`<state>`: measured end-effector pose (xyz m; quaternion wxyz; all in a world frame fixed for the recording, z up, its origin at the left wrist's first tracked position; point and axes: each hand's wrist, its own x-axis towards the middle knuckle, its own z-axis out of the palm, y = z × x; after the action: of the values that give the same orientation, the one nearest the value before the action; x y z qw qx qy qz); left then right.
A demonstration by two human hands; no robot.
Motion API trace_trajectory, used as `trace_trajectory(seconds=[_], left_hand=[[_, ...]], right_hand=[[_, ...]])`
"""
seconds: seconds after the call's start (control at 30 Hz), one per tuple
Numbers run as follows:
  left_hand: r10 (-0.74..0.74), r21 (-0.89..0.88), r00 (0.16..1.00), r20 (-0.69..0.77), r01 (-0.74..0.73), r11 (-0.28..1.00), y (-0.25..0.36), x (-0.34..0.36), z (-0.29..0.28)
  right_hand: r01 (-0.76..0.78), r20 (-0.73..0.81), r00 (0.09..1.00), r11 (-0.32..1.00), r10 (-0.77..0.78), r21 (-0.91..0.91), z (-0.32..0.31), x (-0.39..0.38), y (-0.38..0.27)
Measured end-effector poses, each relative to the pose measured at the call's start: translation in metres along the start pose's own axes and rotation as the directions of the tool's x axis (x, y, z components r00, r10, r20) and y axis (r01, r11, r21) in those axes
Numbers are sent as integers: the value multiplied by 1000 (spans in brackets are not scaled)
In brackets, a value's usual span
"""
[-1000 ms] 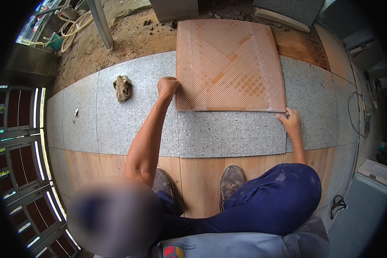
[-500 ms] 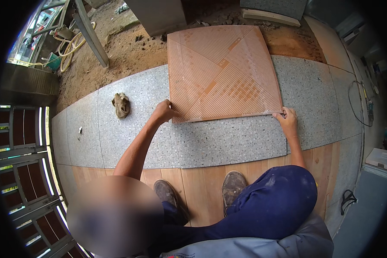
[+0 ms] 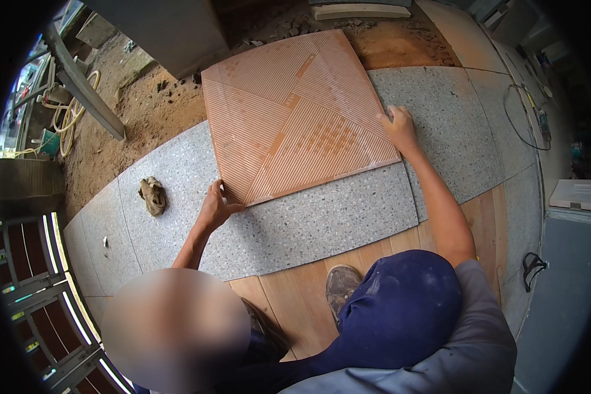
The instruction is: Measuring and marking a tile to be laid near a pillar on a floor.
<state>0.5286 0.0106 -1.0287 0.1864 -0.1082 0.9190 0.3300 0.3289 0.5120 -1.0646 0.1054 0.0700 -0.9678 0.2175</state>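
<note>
Many gray, speckled floor tiles (image 3: 453, 125) lie in front of the person, and brown dirt (image 3: 105, 144) lies past them. Next in size is one big square tile (image 3: 282, 118). Its orange-brown back, full of thin ridges, faces up. It is over the gray floor, and its far part reaches the dirt. It lies ahead of the hands and between them. It looks about as wide as it is long, so I see no clear long axis. It is turned a bit: the far side points ahead and to the left, and the near edge slants, with its left end closer to the person.

The left hand (image 3: 215, 207) is at the near left corner of this tile, with the thumb on one side of the corner and the fingers on the other. The right hand (image 3: 400, 128) is farther out, by the right edge, with its fingers bent a little. It looks a bit nearer to the tile's middle than the left hand does. I cannot tell if either hand grips the tile or only touches it.

A crumpled brown rag (image 3: 152, 197) lies left of the left hand. A tiny white scrap (image 3: 105, 242) lies farther left.
</note>
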Motion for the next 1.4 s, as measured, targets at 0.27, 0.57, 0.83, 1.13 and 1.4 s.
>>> trace_trajectory(seconds=[0.27, 0.57, 0.83, 1.13, 1.4], left_hand=[[-27, -61, 998, -64, 23, 998, 3, -9, 18], [-36, -118, 984, -172, 16, 993, -5, -24, 31], [106, -74, 966, -235, -126, 989, -17, -27, 38], [114, -56, 956, -269, -134, 989, -22, -17, 38], [80, -83, 959, -273, -106, 991, -18, -7, 39]], right_hand=[[-29, 51, 998, 996, 33, -89, 54, 134, -5], [-505, 286, 843, 854, 456, 125, 64, 191, -33], [-578, 308, 812, 755, 496, 308, 64, 181, -44], [-586, 332, 807, 731, 488, 351, 67, 186, -43], [-600, 308, 800, 709, 515, 372, 72, 205, -37]])
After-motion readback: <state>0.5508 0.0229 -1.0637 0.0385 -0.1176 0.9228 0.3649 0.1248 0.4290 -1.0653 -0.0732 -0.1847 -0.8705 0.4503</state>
